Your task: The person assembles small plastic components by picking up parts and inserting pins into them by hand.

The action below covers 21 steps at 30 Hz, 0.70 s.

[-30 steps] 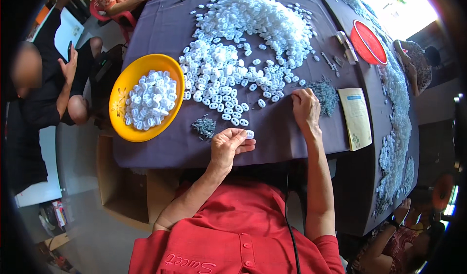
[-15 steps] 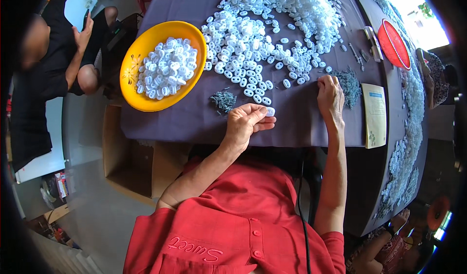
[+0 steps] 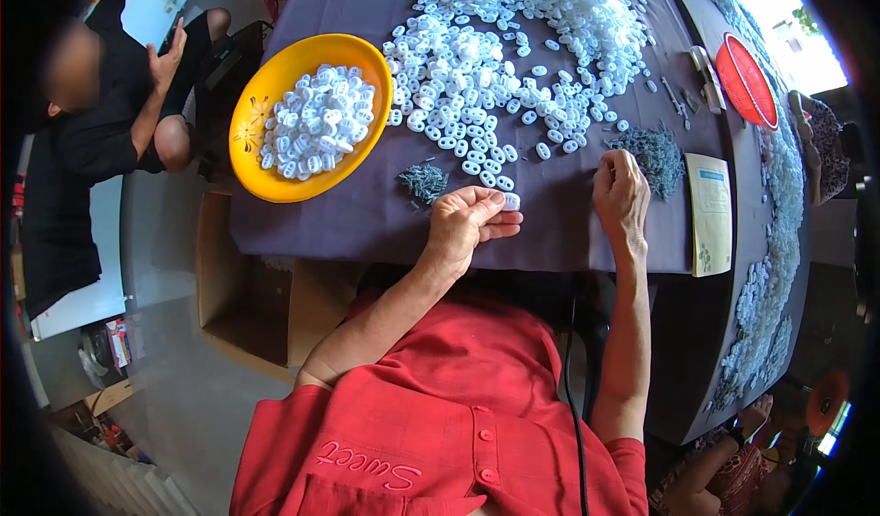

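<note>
Near the table's front edge, my left hand pinches a white oval plastic piece between thumb and fingers. My right hand is closed, its fingertips curled down and largely hidden, so anything small in them cannot be made out. It is beside a heap of tiny grey-green pins. A smaller pile of the same pins lies left of my left hand. Loose white ovals with two openings trail toward me from a big spread of them farther back.
A yellow bowl heaped with white ovals stands at left. A paper booklet, a red mesh basket and small tools are on the right. More pieces cover the neighbouring table. A person sits at left, and another's arm shows lower right.
My right hand has shifted slightly left and toward me, off the edge of the pin heap. My left hand stays nearly in place with the oval piece. The person at left has raised a hand.
</note>
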{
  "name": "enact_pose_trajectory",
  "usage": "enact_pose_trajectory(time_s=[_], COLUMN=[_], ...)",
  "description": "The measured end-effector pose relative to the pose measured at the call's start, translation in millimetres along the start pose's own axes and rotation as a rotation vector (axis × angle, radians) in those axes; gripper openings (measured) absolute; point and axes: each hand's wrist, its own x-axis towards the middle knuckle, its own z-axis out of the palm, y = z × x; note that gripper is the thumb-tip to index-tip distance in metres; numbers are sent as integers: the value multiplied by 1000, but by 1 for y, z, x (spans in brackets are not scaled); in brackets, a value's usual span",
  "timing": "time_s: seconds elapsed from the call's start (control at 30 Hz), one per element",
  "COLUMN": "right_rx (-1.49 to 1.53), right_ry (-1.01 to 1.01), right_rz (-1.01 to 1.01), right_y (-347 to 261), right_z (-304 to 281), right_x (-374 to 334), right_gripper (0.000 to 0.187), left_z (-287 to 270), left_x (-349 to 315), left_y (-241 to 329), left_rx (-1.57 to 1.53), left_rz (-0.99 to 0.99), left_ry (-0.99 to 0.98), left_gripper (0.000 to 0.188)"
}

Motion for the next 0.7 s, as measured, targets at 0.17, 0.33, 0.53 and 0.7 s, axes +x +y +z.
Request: enact_pose_trajectory(time_s=[0.17,0.33,0.53,0.7], right_rx=[49,155,162,51], right_ry=[24,45,-25,-114], right_rz=[51,59,79,94], right_y=[-1,-3,-3,-13], right_z=[1,-1,-5,-11], right_x=[-6,-11,-16,-21], right_gripper=[4,5,9,16], left_z=[-2,-3,-2,2], left_x=[0,1,1,-1], left_y=[1,2,2,4], left_rx=[-20,-39,-29,23], left_rz=[-12,-28,-21,-38], left_ry=[-8,-3,4,23], left_gripper=[16,16,16,16])
